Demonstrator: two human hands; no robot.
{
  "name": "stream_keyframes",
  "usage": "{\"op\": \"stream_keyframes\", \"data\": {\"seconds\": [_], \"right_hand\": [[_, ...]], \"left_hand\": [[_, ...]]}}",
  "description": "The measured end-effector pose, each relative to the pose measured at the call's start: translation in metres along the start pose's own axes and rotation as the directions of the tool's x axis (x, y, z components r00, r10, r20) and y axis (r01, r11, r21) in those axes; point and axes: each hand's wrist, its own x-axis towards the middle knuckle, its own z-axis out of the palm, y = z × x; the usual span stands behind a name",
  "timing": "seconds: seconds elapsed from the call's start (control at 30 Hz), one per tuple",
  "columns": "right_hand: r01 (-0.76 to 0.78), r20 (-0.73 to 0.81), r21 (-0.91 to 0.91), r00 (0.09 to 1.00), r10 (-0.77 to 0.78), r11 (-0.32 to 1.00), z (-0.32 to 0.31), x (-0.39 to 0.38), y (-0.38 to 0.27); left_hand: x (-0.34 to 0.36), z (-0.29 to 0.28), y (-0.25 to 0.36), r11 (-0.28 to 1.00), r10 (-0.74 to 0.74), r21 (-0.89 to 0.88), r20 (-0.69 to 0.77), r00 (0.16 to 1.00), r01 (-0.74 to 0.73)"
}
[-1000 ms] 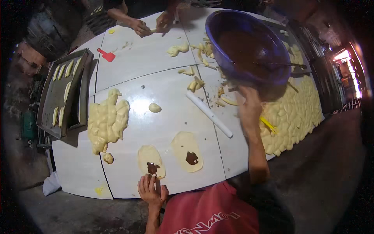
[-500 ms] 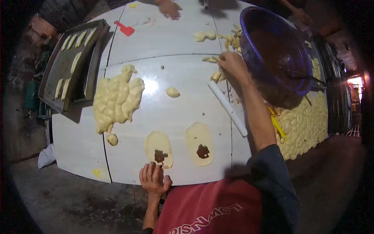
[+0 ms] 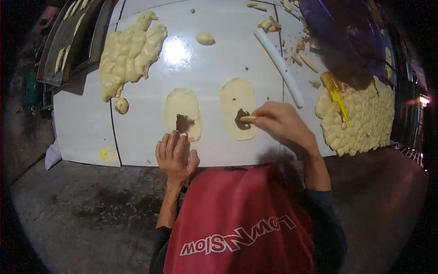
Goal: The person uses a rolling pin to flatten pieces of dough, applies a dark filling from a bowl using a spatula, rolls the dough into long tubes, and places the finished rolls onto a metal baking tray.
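Note:
Two flat ovals of rolled dough lie side by side on the white table, each with a dark brown patch of filling near its near end. My right hand (image 3: 285,123) pinches a small pale yellow strip (image 3: 247,119) over the patch on the right dough oval (image 3: 238,93). At the near edge of the left dough oval (image 3: 181,101) rests my left hand (image 3: 174,155), its fingers extended and thumb apart. Its fingertips touch or nearly touch the dough. A white rolling pin (image 3: 279,66) lies beyond my right hand.
Lumpy dough (image 3: 132,59) spreads at the left, near metal trays (image 3: 86,41) of shaped pieces. On the right are more dough balls (image 3: 356,123), a yellow tool (image 3: 336,98) and a large blue tub (image 3: 337,32). More pale strips (image 3: 270,25) lie near the rolling pin.
My right hand has come back from the pale strips beside the tub to the right dough oval, now with a strip in its fingers. My left hand stays by the left oval. The view has tilted nearer.

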Motion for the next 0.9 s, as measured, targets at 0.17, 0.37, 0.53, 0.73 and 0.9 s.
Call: {"op": "stream_keyframes", "data": {"seconds": [0.17, 0.37, 0.53, 0.73, 0.9], "right_hand": [[0.023, -0.097, -0.061, 0.995, -0.028, 0.998, 0.031, -0.013, -0.002], [0.030, -0.314, -0.230, 0.944, -0.103, 0.973, 0.042, -0.033, -0.002], [0.201, -0.176, -0.460, 0.934, -0.311, 0.865, 0.053, -0.046, 0.007], [0.238, -0.224, -0.278, 0.926, -0.304, 0.931, 0.052, -0.037, 0.021], [-0.037, -0.258, 0.120, 0.964, 0.068, 0.992, 0.037, -0.021, 0.005]], "left_hand": [[0.014, -0.001, 0.022, 0.994, 0.049, -0.105, 0.062, 0.997, -0.043], [0.046, 0.011, 0.069, 0.960, 0.236, -0.176, 0.100, 0.967, -0.216], [0.059, 0.023, 0.070, 0.935, 0.281, -0.251, 0.094, 0.955, -0.251], [0.072, 0.026, 0.074, 0.923, 0.300, -0.297, 0.153, 0.941, -0.246], [0.087, 0.021, 0.069, 0.960, 0.048, -0.278, 0.089, 0.995, -0.021]]}}
